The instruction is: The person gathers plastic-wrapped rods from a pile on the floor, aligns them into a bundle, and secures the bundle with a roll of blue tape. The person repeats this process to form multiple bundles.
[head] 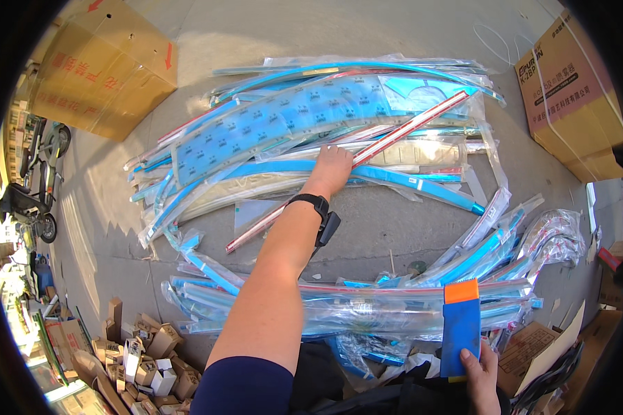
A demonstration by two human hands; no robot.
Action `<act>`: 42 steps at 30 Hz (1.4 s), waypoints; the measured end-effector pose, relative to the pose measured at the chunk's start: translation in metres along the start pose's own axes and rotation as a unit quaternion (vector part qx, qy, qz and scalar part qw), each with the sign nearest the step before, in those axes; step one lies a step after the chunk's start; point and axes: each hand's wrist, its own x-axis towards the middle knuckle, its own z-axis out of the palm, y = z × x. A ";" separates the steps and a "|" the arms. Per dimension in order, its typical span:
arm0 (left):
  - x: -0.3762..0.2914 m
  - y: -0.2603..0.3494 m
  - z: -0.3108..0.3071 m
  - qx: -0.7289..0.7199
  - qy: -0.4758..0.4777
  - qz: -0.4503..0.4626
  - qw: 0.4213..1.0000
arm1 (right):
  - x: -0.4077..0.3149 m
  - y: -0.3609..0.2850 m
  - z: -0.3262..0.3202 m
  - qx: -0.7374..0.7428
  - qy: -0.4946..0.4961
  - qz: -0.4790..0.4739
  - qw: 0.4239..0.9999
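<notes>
My left hand [332,165], a black watch on its wrist, reaches out and is closed around a long, narrow strip with red edges [410,128]. The strip slants across the pile, and my fingers hide its middle. Beneath it lie plastic-wrapped blue curved trim strips [270,167] and a wide, blue-filmed curved panel [285,116]. Close to my body, my right hand [480,376] holds a blue tape dispenser [461,332] upright, its orange serrated end [461,291] pointing away from me. Just beyond the dispenser is a bundle of clear-wrapped strips [363,308].
Large cardboard cartons stand at the far left [109,67] and far right [568,96]. Small cardboard boxes [145,363] heap up at lower left. Crumpled plastic-wrapped parts [555,236] lie to the right on the concrete floor [353,233]. Parked two-wheelers [41,176] stand at the left.
</notes>
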 end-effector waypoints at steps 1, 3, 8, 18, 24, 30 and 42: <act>-0.007 0.001 0.001 -0.002 -0.011 0.005 1.000 | -0.001 -0.003 0.000 0.005 0.002 -0.004 1.000; -0.023 0.000 0.000 -0.024 -0.027 0.002 0.999 | -0.004 -0.010 0.001 0.011 0.002 -0.006 1.000; -0.050 -0.010 -0.041 -0.048 -0.102 0.040 0.993 | -0.014 -0.028 -0.001 0.023 -0.055 0.030 0.998; 0.043 -0.075 -0.142 0.090 -0.056 0.044 0.993 | -0.007 -0.027 0.002 -0.096 -0.045 -0.078 0.991; 0.089 -0.070 -0.108 0.149 0.023 0.015 0.988 | -0.004 -0.022 0.011 0.056 -0.030 0.005 0.998; 0.068 -0.039 -0.046 0.108 -0.062 -0.191 0.974 | 0.001 -0.023 0.010 0.019 -0.049 0.008 0.999; -0.153 0.000 -0.094 -0.165 -0.224 -0.231 0.932 | -0.032 -0.028 0.040 0.212 -0.023 0.127 0.969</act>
